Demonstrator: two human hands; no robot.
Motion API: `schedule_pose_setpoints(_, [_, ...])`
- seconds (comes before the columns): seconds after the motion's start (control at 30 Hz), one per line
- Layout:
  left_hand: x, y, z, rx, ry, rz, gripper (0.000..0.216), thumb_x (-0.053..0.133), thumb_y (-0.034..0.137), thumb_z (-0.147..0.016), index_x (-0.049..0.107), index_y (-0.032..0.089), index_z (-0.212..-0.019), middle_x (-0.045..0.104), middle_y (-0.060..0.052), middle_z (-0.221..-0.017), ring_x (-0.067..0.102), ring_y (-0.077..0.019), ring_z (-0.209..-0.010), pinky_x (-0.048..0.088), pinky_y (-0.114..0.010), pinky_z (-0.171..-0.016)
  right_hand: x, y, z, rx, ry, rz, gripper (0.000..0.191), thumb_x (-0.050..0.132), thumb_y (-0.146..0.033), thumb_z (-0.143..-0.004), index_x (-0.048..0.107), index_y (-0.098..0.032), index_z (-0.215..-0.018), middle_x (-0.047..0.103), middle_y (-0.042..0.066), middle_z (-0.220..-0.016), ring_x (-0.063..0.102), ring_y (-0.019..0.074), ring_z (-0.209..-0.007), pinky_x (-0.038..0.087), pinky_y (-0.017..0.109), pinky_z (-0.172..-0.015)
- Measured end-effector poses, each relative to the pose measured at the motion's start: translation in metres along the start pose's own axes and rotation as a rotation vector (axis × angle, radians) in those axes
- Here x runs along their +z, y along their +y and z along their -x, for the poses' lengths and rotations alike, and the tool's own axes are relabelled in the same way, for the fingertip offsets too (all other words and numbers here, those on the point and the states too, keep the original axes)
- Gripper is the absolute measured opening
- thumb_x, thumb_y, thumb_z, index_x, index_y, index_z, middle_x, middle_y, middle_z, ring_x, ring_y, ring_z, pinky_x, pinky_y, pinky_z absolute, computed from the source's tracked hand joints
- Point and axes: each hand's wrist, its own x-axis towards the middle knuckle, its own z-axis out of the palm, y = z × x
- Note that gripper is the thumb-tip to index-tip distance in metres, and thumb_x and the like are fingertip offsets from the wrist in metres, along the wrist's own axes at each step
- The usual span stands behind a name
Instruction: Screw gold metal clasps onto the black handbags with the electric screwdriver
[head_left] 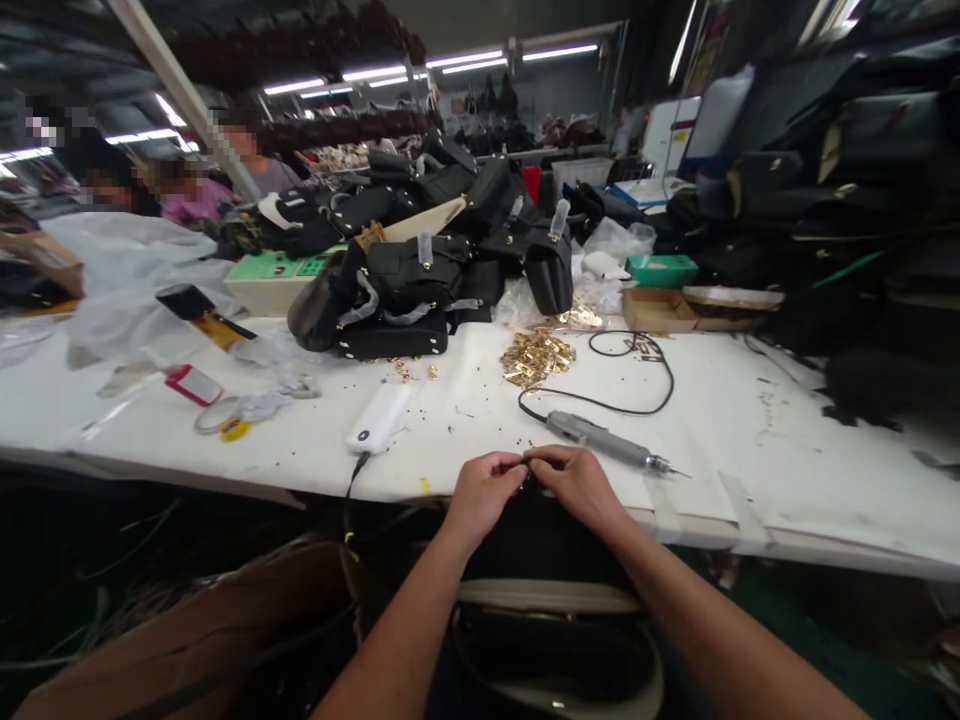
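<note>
Black handbag (547, 540) at bottom centre of frame, mouth gaping toward the lower edge. Left grip (480, 492) and right grip (579, 485) both pinching its upper edge, fingertips together. Grey electric screwdriver (600, 439) right of centre on white table (750, 440); gold fittings (536, 357) heaped near centre.

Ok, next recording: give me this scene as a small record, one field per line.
Left hand: fingertips pinching at the far edge of a black bag
Right hand: fingertips at the same edge, close beside the left's
Pinched detail: too small to tell
Tool: grey corded screwdriver, lying on the white table
Loose parts: heap of gold-coloured pieces, beyond the hands
</note>
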Motion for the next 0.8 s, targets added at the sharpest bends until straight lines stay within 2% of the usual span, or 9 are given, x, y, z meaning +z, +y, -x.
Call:
schedule_pose_setpoints(0.1, [0.000,0.000,-0.001,-0.015,0.007,-0.005,0.024,0.074,0.033,-0.075,0.076,0.016,-0.092,0.071,-0.002,-0.073,0.061,-0.0132,-0.064,0.049,-0.025,-0.065,-0.001,0.001,-0.002,0.040,-0.009,-0.015,0.034,0.060,-0.034,-0.081,0.079,-0.016,-0.102,0.074,0.003,-0.076,0.062,0.0154,-0.061,0.047,0.025,-0.057])
schedule_pose_setpoints(0.3, [-0.001,0.003,0.000,-0.025,0.003,-0.004,0.025,0.075,0.033,-0.075,0.076,0.015,-0.091,0.071,-0.002,-0.073,0.062,-0.0128,-0.065,0.050,-0.025,-0.066,-0.004,-0.012,0.001,0.056,-0.023,0.038,0.027,0.058,-0.032,-0.082,0.079,-0.017,-0.086,0.067,0.000,-0.062,0.058,0.0141,-0.057,0.042,0.023,-0.054])
schedule_pose_setpoints(0.47, [-0.001,0.004,0.000,-0.039,-0.016,0.003,0.025,0.075,0.032,-0.073,0.077,0.014,-0.091,0.072,-0.003,-0.072,0.063,-0.0140,-0.066,0.053,-0.027,-0.067,-0.006,-0.011,0.004,0.025,-0.030,0.041,0.030,0.057,-0.035,-0.084,0.079,-0.016,-0.090,0.070,0.002,-0.068,0.061,0.0158,-0.061,0.045,0.025,-0.057])
schedule_pose_setpoints(0.67, [0.001,0.003,-0.001,-0.036,-0.006,-0.012,0.025,0.073,0.033,-0.075,0.077,0.014,-0.091,0.072,-0.003,-0.071,0.062,-0.0135,-0.065,0.051,-0.026,-0.066,-0.004,-0.010,0.007,-0.056,0.048,0.058,0.026,0.058,-0.032,-0.084,0.080,-0.019,-0.090,0.076,0.005,-0.086,0.067,0.0177,-0.071,0.050,0.026,-0.066])
schedule_pose_setpoints(0.8, [0.001,0.005,0.001,-0.032,0.000,-0.013,0.026,0.073,0.034,-0.075,0.077,0.013,-0.090,0.072,-0.003,-0.071,0.061,-0.0134,-0.065,0.049,-0.026,-0.065,-0.002,-0.013,0.008,-0.055,0.081,0.102,0.027,0.058,-0.030,-0.083,0.080,-0.019,-0.092,0.076,0.005,-0.086,0.068,0.0185,-0.071,0.051,0.028,-0.067])
